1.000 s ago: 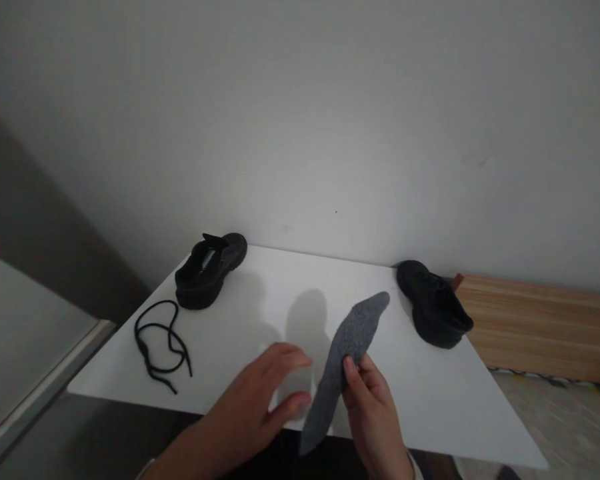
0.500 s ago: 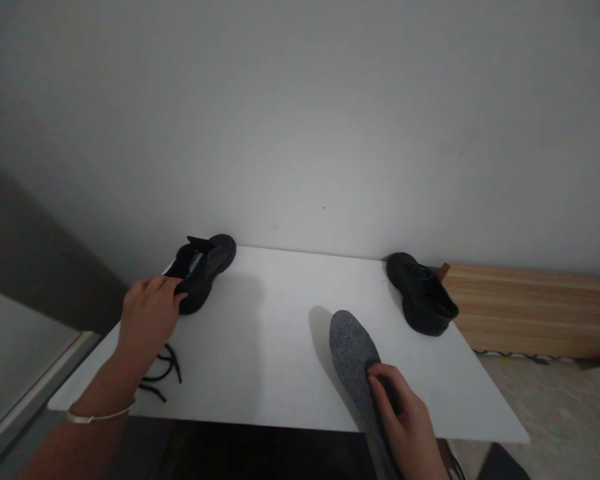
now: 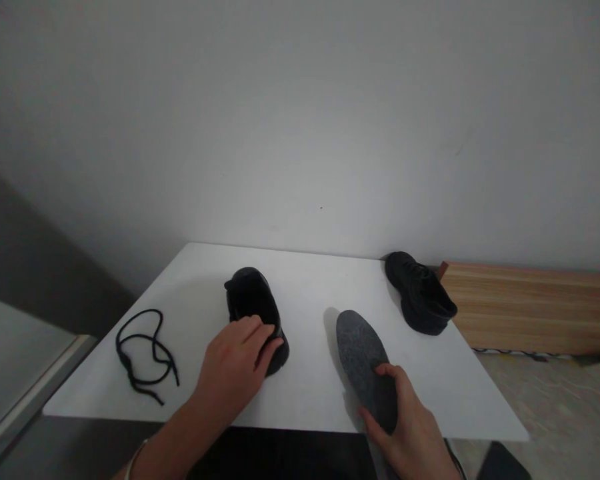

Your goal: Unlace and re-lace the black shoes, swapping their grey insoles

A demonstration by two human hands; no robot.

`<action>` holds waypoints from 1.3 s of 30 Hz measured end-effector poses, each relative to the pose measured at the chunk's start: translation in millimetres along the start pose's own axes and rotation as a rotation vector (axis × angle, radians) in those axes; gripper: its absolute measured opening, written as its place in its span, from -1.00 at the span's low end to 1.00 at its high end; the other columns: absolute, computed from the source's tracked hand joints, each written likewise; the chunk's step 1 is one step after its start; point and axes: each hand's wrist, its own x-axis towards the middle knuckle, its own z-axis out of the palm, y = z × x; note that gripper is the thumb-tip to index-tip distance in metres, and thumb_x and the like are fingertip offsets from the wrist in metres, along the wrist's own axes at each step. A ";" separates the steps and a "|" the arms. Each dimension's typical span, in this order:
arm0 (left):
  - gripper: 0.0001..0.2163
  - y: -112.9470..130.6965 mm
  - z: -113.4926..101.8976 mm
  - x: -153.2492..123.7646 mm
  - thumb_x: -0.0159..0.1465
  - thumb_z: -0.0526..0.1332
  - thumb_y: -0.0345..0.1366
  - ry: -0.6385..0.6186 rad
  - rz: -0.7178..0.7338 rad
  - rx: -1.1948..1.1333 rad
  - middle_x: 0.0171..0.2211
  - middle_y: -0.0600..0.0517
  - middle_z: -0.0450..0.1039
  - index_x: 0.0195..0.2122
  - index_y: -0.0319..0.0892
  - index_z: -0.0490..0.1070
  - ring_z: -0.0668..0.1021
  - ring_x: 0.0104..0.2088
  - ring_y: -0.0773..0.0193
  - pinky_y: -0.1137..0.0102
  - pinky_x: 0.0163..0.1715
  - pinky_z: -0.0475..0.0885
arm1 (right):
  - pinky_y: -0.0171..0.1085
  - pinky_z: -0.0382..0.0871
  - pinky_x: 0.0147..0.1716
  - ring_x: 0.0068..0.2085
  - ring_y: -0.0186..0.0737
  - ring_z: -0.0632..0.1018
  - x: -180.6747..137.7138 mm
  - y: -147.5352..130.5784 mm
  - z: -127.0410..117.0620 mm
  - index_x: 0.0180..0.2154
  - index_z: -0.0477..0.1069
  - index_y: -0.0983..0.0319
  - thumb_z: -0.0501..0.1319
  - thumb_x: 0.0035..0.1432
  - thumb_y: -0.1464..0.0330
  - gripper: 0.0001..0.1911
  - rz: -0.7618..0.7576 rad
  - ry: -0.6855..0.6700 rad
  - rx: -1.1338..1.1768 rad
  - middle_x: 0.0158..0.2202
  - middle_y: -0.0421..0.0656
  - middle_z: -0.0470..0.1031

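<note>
A black shoe (image 3: 253, 293) stands left of the table's middle, its opening facing me. My left hand (image 3: 240, 357) grips its heel end, thumb outside and fingers over the collar. Lower right, my right hand (image 3: 405, 427) pinches a grey felt-like insole (image 3: 364, 357) by its edges, thumb on one side and fingers on the other. The insole is held tilted over the table, its rounded end pointing away from me. A loose black shoelace (image 3: 155, 360) lies looped at the left. The second black shoe (image 3: 422, 293) sits at the right edge of the table, with lacing visible.
The white table (image 3: 300, 400) backs against a grey wall (image 3: 300, 133). A wood-grain board (image 3: 530, 310) is beyond the table's right side, above a pale floor (image 3: 570, 393). A dark object (image 3: 503, 461) lies on the floor at lower right.
My left hand has brought the left shoe rightward and nearer, turning its opening toward me. The shoelace is now fully uncovered. My right hand has shifted its grip to span the insole.
</note>
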 end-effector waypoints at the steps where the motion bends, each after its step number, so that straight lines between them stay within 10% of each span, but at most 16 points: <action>1: -0.78 13.3 -0.3 -2.5 0.42 0.09 -0.26 -0.001 0.014 -0.070 -0.40 -0.04 0.49 -0.28 -0.18 0.48 0.56 -0.40 0.15 0.30 -0.39 0.47 | -0.16 0.53 -0.43 -0.40 -0.06 0.66 -0.1 -0.5 -2.5 0.04 0.12 0.12 0.18 0.21 0.20 -0.58 -0.008 0.000 -0.002 -0.18 -0.11 0.58; 12: -0.91 97.1 24.1 -19.5 0.23 0.32 -0.39 -0.286 -0.070 -0.612 -0.35 -0.02 0.50 -0.23 -0.16 0.49 0.60 -0.37 0.17 0.34 -0.39 0.54 | -0.29 0.52 -0.25 -0.21 -0.16 0.62 4.8 -11.6 -37.5 -0.14 0.35 0.14 0.07 0.33 0.22 -0.83 -0.198 0.256 0.086 -0.21 -0.13 0.55; 16: -0.78 85.2 11.9 -13.1 0.29 0.29 -0.38 -0.429 0.000 -0.677 -0.24 -0.06 0.54 -0.04 -0.18 0.49 0.61 -0.28 0.17 0.35 -0.30 0.56 | -0.33 0.54 -0.26 -0.20 -0.15 0.64 6.1 -9.6 -47.0 -0.19 0.46 0.15 0.12 0.31 0.23 -0.81 -0.167 0.294 0.126 -0.21 -0.11 0.60; 25: -0.70 1.4 -6.8 18.0 0.35 0.27 -0.17 -0.277 0.248 -0.308 0.13 -0.04 0.53 0.09 -0.06 0.47 0.37 0.24 -0.12 -0.14 0.25 0.16 | -0.19 0.62 -0.15 -0.16 -0.02 0.68 10.5 -23.9 -79.3 -0.19 0.60 0.10 0.20 0.24 0.10 -0.71 -0.179 0.272 0.192 -0.16 -0.07 0.68; 39: -0.29 -8.4 26.1 -11.1 0.27 0.04 -0.50 -0.444 -0.199 -0.856 0.46 -0.08 -0.04 0.44 -0.06 -0.09 0.05 0.44 0.03 -0.08 0.38 0.00 | -0.35 0.55 -0.51 -0.46 -0.19 0.65 23.0 -109.7 -112.8 -0.29 0.56 0.03 0.15 0.08 0.40 -0.77 -0.332 -0.415 0.087 -0.42 -0.23 0.65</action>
